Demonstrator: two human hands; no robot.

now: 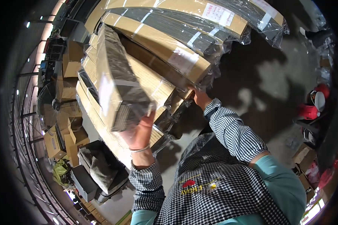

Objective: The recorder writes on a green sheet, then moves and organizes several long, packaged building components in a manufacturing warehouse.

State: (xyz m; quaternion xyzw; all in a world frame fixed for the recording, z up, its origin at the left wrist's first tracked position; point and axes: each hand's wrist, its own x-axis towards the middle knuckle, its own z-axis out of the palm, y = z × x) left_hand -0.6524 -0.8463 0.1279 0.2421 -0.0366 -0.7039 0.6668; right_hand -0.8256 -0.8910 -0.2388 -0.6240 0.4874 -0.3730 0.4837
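My left hand (138,132) grips the near end of a long, plastic-wrapped cardboard pack (120,78), its thumb up against the end face. This pack is tilted over the others, with a white label on its side and layered dark edges under the film. My right hand (202,99) has its fingers closed at the near corner of a neighbouring wrapped pack (165,47); some fingertips are hidden by it. Between the two hands lie more tan packs (154,84) in a stack, with loose clear film at their ends.
More wrapped packs (176,28) fan out at the top. To the left stand brown cartons (76,140), a fan (55,103) and a dark trolley (105,174) with grey cloth. On the right a red and white object (316,103) sits beside cartons and bags.
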